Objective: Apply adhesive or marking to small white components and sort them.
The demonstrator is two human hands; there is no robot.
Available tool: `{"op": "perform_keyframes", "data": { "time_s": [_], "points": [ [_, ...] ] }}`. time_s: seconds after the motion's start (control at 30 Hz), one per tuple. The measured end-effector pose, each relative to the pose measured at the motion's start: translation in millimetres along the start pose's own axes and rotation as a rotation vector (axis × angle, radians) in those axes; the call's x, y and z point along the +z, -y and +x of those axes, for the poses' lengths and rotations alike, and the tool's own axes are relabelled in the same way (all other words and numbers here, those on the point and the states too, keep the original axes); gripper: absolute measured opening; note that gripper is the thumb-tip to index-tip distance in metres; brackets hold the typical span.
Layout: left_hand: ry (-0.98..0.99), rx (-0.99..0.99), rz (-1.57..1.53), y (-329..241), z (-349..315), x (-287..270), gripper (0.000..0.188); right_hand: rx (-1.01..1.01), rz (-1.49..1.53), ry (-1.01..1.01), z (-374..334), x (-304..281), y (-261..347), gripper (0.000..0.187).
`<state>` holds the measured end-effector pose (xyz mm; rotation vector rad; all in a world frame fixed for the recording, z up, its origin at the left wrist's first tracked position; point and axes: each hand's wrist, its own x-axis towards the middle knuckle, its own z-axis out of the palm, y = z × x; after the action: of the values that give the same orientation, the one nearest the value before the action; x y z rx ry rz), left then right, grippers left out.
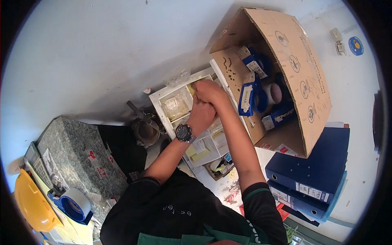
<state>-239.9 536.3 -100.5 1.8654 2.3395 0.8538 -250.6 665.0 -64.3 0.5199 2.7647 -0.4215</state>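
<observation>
Both of my hands are together over the far part of a white organizer (156,107) divided into compartments. My right hand (208,90) has its fingers curled down at a compartment where something yellowish shows. Just below it, my left hand (203,116), with a dark watch (183,132) on its wrist, touches it with bent fingers. Whatever they pinch is hidden by the fingers. Left of them, a clear plastic packet (175,107) lies in a compartment. Yellow paper (199,154) sits in a nearer one, below my left wrist.
An open cardboard box (300,77) at the right holds several blue tape dispensers (250,96) and a pinkish roll (273,94). Blue binders (310,163) are stacked nearer. At left stand a metal pot (145,132), a grey speckled block (73,143), another tape dispenser (75,204) and a yellow hard hat (32,202).
</observation>
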Motion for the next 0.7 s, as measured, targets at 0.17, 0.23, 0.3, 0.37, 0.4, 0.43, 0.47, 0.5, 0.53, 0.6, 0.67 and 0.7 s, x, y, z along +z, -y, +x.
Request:
{"op": "perform_keyframes", "data": {
  "time_s": [0.17,0.23,0.3,0.37,0.4,0.43,0.47,0.5,0.53,0.6,0.67,0.7],
  "points": [
    [-0.035,-0.030,-0.323,-2.2,-4.7,-13.7,0.033,0.156,-0.112,0.349,12.0,-2.2,-0.4,0.045],
    [-0.100,-0.067,-0.398,0.2,-12.5,-10.3,0.035,0.154,-0.111,0.356,6.3,-7.6,7.3,0.048],
    [-0.165,-0.101,-0.475,-0.7,-18.6,-3.4,0.036,0.158,-0.108,0.363,-5.0,-11.9,12.6,0.050],
    [-0.376,-0.016,-0.410,-6.2,-21.5,5.0,0.038,0.259,-0.020,0.310,-16.4,-15.5,15.5,0.050],
    [-0.370,-0.025,-0.414,-9.8,-23.0,10.2,0.038,0.276,-0.002,0.321,-21.2,-17.4,15.2,0.050],
    [-0.361,-0.033,-0.357,-12.8,-24.5,15.2,0.042,0.275,0.000,0.333,-23.3,-18.7,17.6,0.050],
    [-0.352,-0.043,-0.299,-14.9,-26.8,19.8,0.046,0.277,-0.004,0.335,-24.5,-19.5,20.3,0.051],
    [-0.349,-0.042,-0.305,-18.3,-25.6,18.3,0.046,0.289,-0.009,0.326,-25.5,-21.3,19.6,0.051],
    [-0.302,-0.068,-0.290,-21.4,-25.1,16.5,0.051,0.294,-0.008,0.330,-25.1,-19.7,15.2,0.051],
    [-0.252,-0.097,-0.276,-24.4,-22.6,11.9,0.056,0.235,0.056,0.296,-23.5,-16.2,5.8,0.049],
    [-0.162,-0.160,-0.247,-25.2,-19.6,6.7,0.063,0.235,0.074,0.276,-17.9,-17.2,1.2,0.046],
    [-0.160,-0.160,-0.246,-24.3,-16.8,4.6,0.063,0.233,0.091,0.249,-14.7,-18.7,0.4,0.042]
  ]
}}
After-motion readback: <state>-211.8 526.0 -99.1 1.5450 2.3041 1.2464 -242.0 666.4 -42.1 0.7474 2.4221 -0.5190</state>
